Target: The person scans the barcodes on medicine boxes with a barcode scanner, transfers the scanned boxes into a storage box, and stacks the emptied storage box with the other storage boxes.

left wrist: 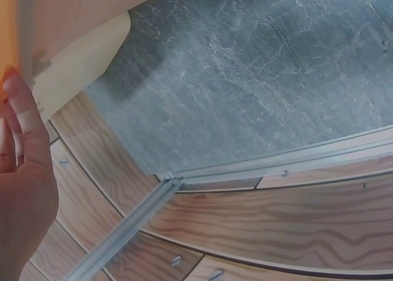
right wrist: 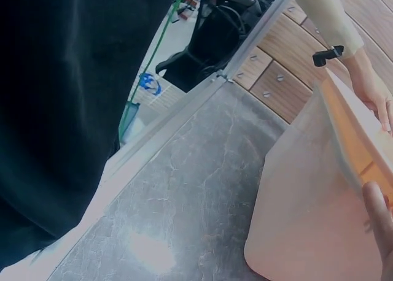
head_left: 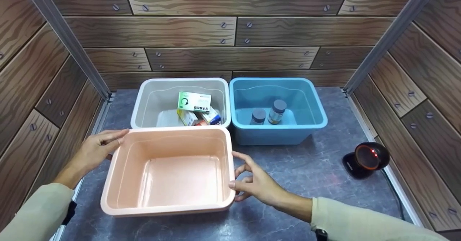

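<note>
A peach plastic bin [head_left: 182, 176] with nothing inside stands in front of the other two bins, its far rim overlapping the grey one in the head view. At its far left corner my left hand [head_left: 95, 151] grips the rim. My right hand [head_left: 257, 183] pinches the right rim, thumb on the near side and forefinger farther back. The right wrist view shows the bin's outer wall [right wrist: 307, 201] and my right thumb at the rim. Only the left hand [left wrist: 27, 189] and a strip of the bin appear in the left wrist view. Whether the bin's base touches the table is unclear.
Behind are a grey bin [head_left: 151, 106] holding several medicine boxes [head_left: 194, 101] and a blue bin [head_left: 279, 136] with two dark-capped bottles [head_left: 278, 111]. A black scanner [head_left: 367, 160] with red lights stands at right. Wood-patterned walls [head_left: 230, 32] enclose the dark marbled table [head_left: 288, 219].
</note>
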### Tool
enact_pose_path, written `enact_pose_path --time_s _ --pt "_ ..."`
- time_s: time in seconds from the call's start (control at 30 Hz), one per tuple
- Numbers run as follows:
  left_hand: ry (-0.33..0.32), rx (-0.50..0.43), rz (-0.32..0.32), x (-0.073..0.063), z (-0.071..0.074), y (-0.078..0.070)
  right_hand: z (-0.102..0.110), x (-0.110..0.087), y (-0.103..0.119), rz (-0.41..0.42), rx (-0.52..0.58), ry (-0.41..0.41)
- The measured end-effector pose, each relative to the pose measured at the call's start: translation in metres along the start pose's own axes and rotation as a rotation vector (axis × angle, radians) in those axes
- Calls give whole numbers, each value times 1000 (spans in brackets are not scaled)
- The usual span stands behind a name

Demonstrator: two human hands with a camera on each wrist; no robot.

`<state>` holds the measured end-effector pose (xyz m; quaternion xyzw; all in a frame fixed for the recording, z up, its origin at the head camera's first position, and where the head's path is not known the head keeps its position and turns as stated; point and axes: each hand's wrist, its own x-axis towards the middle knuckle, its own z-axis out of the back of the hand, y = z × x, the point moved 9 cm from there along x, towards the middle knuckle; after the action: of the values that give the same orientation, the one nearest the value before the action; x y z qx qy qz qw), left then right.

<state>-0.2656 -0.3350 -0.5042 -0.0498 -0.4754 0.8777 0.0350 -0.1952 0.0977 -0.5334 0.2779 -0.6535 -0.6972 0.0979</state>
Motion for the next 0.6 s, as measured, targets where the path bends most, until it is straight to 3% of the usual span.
enact_pose_path --time_s 0.2,0.47,0.6 --pt "26 2 64 0 -4 4 7 6 2 24 -34 -3" --pt "18 -3 65 4 -5 3 13 10 3 57 -63 18" --pt "6 69 69 8 -1 -2 29 16 10 57 -111 -33"
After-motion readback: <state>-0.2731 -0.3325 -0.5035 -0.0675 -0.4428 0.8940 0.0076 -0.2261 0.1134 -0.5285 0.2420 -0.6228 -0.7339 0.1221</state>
